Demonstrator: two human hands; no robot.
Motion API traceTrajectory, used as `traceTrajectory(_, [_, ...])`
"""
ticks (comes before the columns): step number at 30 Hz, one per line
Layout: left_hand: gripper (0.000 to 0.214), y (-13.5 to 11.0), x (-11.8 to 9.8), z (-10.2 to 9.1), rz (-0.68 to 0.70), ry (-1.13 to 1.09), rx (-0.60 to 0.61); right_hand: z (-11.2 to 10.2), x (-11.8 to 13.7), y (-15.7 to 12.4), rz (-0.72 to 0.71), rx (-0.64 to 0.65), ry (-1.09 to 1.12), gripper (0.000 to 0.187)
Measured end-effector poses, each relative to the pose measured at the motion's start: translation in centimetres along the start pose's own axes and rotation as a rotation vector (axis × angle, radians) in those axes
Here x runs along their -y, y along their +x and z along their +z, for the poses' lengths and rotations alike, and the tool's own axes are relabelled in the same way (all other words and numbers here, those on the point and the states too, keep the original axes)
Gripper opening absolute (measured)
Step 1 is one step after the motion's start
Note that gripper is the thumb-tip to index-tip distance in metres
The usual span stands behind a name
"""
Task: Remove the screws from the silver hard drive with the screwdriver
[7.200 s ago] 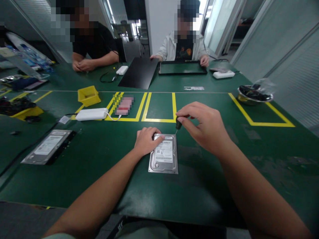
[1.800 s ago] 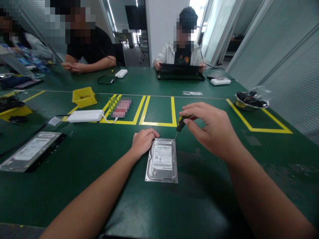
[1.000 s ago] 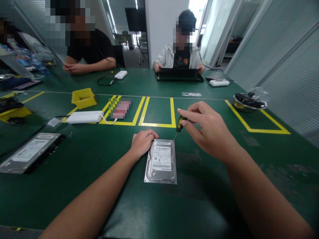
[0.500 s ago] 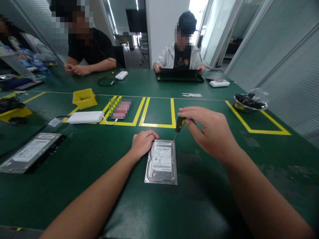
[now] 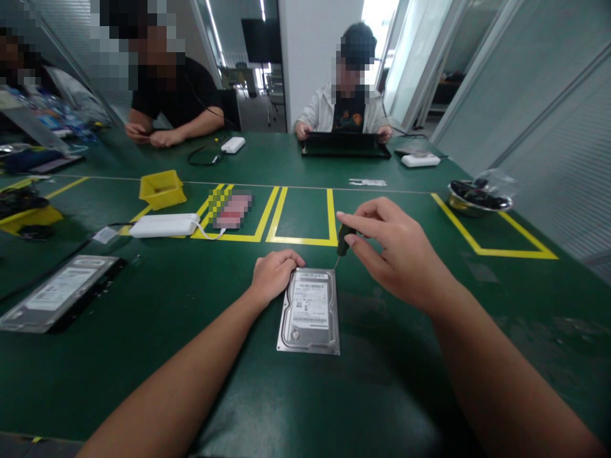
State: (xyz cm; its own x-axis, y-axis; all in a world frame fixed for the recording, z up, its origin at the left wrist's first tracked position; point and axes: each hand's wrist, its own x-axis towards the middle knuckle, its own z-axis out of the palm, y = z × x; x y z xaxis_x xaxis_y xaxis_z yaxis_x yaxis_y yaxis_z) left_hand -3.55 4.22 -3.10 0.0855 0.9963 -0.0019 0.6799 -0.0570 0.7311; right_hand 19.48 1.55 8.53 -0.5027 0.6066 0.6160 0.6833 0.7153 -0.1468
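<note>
A silver hard drive (image 5: 312, 337) with a white label lies flat on the green table, in front of me. My left hand (image 5: 272, 277) grips its upper left corner, fingers curled along the far edge. My right hand (image 5: 394, 254) pinches the dark handle of a screwdriver (image 5: 342, 243) between thumb and fingers. The screwdriver leans slightly, its thin shaft reaching down to the drive's upper right corner. Whether the tip sits in a screw is too small to tell.
A second hard drive (image 5: 62, 286) lies at left. Beyond are a white power bank (image 5: 165, 225), a yellow bin (image 5: 162, 191) and yellow tape outlines (image 5: 301, 241). A metal bowl (image 5: 463, 205) of dark parts stands at right. Across the table, a person holds a black panel (image 5: 346, 145).
My right hand's fingers have shifted around the screwdriver handle, with the forefinger now lower and more bent. The hard drive and my left hand have stayed put.
</note>
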Motion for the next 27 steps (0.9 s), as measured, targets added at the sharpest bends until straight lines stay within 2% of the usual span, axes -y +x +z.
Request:
traceTrajectory(7, [0.031,-0.02,0.0,-0.03,0.011,-0.001,0.001,0.33,-0.31,0.1,0.004,-0.075,0.004,0.021])
traceTrajectory(14, [0.03,0.05,0.27,0.07,0.016,0.006,-0.002,0.44,-0.3,-0.02,0.007,-0.095,0.057,0.023])
traceTrajectory(21, [0.03,0.02,0.11,-0.01,0.01,0.011,-0.002,0.44,-0.01,0.33,0.073,-0.139,0.043,0.003])
traceTrajectory(27, [0.03,-0.06,-0.04,-0.07,0.006,0.019,0.002,0.5,-0.34,0.07,0.113,-0.163,0.048,0.009])
